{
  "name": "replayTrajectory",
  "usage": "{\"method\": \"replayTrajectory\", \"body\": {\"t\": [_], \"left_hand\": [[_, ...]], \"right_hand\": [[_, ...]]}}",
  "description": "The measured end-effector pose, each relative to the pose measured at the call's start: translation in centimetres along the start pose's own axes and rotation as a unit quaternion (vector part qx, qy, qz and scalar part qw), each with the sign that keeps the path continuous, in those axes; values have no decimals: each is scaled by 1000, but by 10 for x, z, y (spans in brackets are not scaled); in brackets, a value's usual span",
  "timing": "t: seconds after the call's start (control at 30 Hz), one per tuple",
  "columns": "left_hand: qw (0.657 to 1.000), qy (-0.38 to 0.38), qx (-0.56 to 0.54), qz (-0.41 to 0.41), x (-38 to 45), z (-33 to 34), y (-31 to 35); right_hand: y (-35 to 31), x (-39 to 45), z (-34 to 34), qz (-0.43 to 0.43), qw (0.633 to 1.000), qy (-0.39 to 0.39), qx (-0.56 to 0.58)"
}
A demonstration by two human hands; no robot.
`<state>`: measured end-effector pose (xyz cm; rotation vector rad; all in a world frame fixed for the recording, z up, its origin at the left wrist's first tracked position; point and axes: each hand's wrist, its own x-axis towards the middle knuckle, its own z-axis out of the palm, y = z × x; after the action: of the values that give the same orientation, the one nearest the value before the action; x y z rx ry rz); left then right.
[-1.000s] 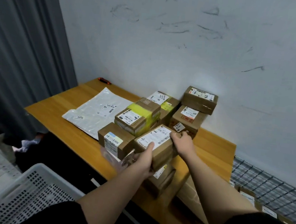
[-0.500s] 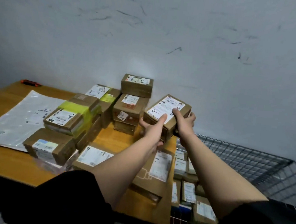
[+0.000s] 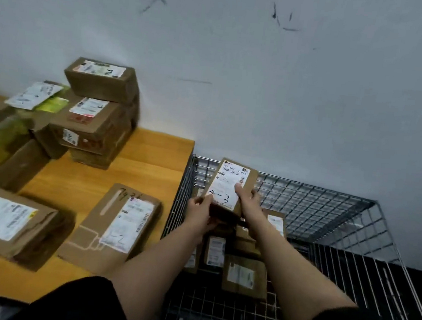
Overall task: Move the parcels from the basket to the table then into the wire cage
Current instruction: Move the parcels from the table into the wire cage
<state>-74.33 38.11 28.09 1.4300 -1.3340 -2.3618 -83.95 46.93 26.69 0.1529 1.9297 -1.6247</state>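
Crowding the wire cage [image 3: 329, 207] floor, boxed parcels [image 3: 243, 276] lie below the held parcel [image 3: 230, 185].

Wire cage [image 3: 328, 210] open on top, right half bare; parcels [image 3: 243, 276] crowd its left.

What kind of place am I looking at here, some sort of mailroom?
Probably a parcel sorting or pickup room, though that is a guess. Labelled cardboard parcels are piled on a wooden table, more lie in a wire cage, and both hands hold a parcel marked 4-3 over it.
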Motion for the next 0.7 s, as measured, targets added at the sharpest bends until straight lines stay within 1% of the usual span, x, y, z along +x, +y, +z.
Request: {"method": "replayTrajectory", "body": {"t": [0.07, 0.13, 0.2, 0.3, 0.37, 0.47, 0.53, 0.6, 0.63, 0.7], "left_hand": [[999, 26, 44, -1, 18, 7, -25], [983, 54, 172, 19, 40, 4, -50], [948, 77, 308, 33, 62, -1, -75], [895, 109, 431, 36, 96, -5, -111], [875, 121, 469, 25, 122, -7, -136], [871, 135, 473, -12, 160, -17, -169], [863, 145, 482, -44, 184, -24, -188], [855, 149, 494, -48, 201, -32, -202], [847, 151, 508, -42, 211, -36, -209], [816, 161, 554, -34, 227, -44, -223]], "right_hand": [[23, 17, -13, 22, 1000, -3, -14], [51, 35, -19, 52, 998, -15, -38], [87, 55, -21, 89, 995, -18, -44], [138, 80, -17, 138, 990, -23, -35], [176, 102, -11, 164, 985, -25, -41], [222, 125, 1, 194, 979, -40, -53], [253, 143, 9, 196, 977, -55, -58], [276, 159, 18, 192, 977, -71, -67], [285, 166, 23, 189, 977, -76, -68], [305, 180, 33, 176, 979, -85, -56]]}}
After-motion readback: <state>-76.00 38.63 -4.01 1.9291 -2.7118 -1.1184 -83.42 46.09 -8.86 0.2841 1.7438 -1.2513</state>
